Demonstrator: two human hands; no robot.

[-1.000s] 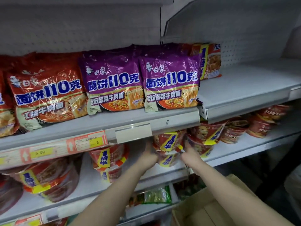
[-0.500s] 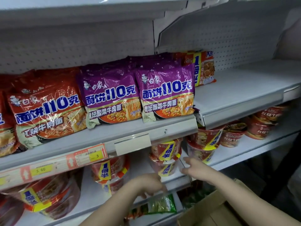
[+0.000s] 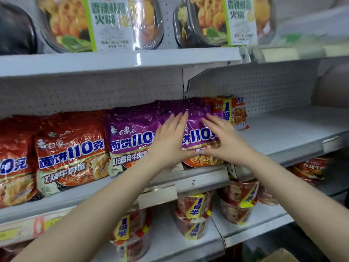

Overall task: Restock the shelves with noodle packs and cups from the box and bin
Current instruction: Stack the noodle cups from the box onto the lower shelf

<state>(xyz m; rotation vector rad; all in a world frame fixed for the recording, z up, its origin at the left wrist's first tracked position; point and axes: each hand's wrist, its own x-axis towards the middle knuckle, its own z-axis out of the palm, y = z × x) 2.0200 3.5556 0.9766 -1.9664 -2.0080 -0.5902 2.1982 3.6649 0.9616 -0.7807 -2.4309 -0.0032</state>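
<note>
I pressed my flat, open left hand [image 3: 171, 138] and right hand [image 3: 223, 140] against the crinkly purple plastic noodle pack [image 3: 198, 129], squaring it; fetching more stock seemed next.

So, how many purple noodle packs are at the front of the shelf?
2: the left pack beside the red ones, and the right pack under both hands. More may be hidden behind.

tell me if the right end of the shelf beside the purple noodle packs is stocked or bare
Bare. The white shelf right of the purple noodle packs shows only its surface past the orange pack.
</note>
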